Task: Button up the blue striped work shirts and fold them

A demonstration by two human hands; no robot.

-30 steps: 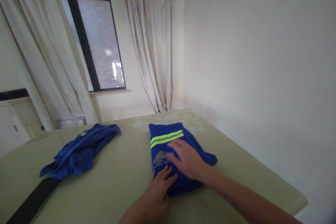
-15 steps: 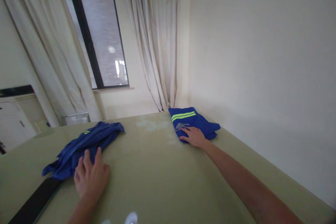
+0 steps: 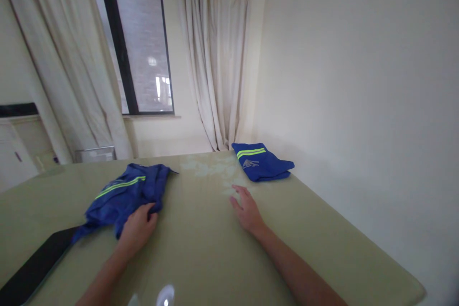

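On the left of the table lies a crumpled blue garment [image 3: 125, 191] with a yellow-green stripe. My left hand [image 3: 139, 227] is closed on its near right edge, the fingertips partly hidden by cloth. Toward the far right corner rests a folded blue garment [image 3: 265, 165], flat, with two yellow-green stripes and a grey print facing up. My right hand [image 3: 246, 210] hovers over or near the table just in front of it, apart from the cloth. Its fingers are spread and hold nothing.
A long dark flat object [image 3: 39, 263] lies at the table's left, its far end touching the crumpled garment. The greenish table [image 3: 204, 258] meets a plain wall [image 3: 358, 105] on the right. Curtains [image 3: 218, 57] and a window [image 3: 143, 43] stand behind.
My left hand has taken hold of the crumpled garment and shifted it rightward, spreading it somewhat. My right hand has left the folded garment and moved left and nearer.
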